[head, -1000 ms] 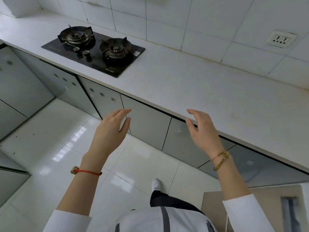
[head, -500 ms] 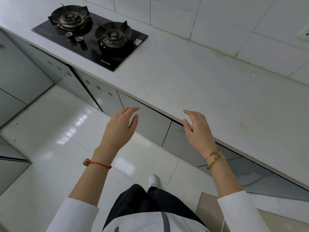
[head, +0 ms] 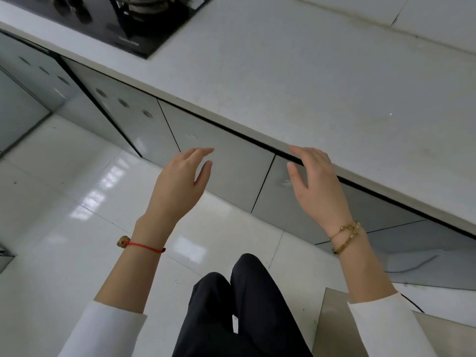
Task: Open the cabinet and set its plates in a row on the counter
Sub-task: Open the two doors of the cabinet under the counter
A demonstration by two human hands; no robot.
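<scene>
**Two hands raised before closed cabinet doors under a white counter**

A person stands at a kitchen run, both hands lifted in front of the grey, glossy cabinet (head: pixel 226 173) doors, which sit flush and closed beneath the counter (head: pixel 296 81). The left hand (head: pixel 177 186) is held edge-on with straight, relaxed fingers close together and the thumb apart, holding nothing; a red cord bracelet (head: pixel 144 247) with a brown bead circles its wrist. The right hand (head: pixel 316 181) is likewise loose and holds nothing, its fingertips reaching the counter's rounded front edge; whether they touch it cannot be told. Gold chain bracelets (head: pixel 346 235) hang at that wrist. No plates are in sight; whatever the cabinet holds is hidden by its flat doors. The counter is a pale, faintly speckled slab with a matte surface. At its far left lies a black glass gas hob (head: pixel 134 19) with dark metal burners. Doors under the hob carry rows of round vent holes. The floor (head: pixel 64 202) is of large, white, shiny tiles. White sleeves and black trousers frame the bottom.
</scene>
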